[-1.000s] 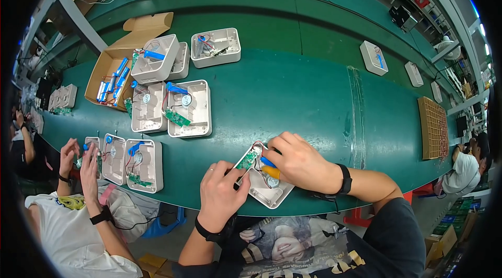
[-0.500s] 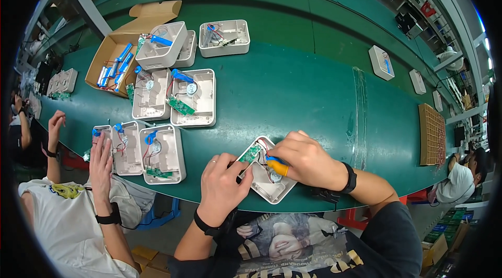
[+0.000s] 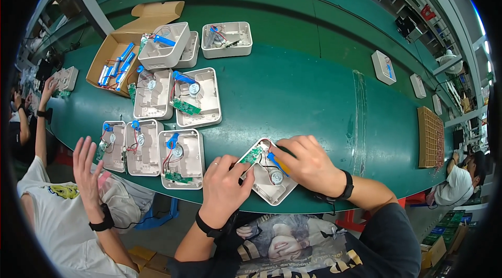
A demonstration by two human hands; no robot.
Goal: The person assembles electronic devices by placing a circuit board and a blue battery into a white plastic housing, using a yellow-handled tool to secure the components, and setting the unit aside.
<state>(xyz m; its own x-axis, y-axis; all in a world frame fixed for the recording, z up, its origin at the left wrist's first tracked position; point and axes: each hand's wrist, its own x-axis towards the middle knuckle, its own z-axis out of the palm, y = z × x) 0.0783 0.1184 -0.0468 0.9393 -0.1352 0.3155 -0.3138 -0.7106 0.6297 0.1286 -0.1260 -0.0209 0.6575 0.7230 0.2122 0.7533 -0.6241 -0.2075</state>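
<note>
A white plastic housing (image 3: pixel 272 193) lies turned askew near the table's front edge, before me. Inside it are a green circuit board (image 3: pixel 254 154), red and black wires and a small round speaker (image 3: pixel 276 176). My left hand (image 3: pixel 224 186) grips the housing's left side, fingertips by the board. Closed around a blue and yellow-handled tool (image 3: pixel 278 163), my right hand (image 3: pixel 309 167) has its fingers over the housing's upper right, among the wires. The tool's working end is hidden, so its exact kind does not show.
At left stand several similar white housings (image 3: pixel 196 176) with boards and blue parts. A cardboard box (image 3: pixel 94 71) holds blue cylindrical batteries. A co-worker's hand (image 3: pixel 86 165) is raised beside the housings. A brown gridded tray (image 3: pixel 431 137) stands at far right.
My right fingers have shifted slightly up along the housing, and the tool has turned. The co-worker has pushed the front-row housings toward me and lifted a hand off them.
</note>
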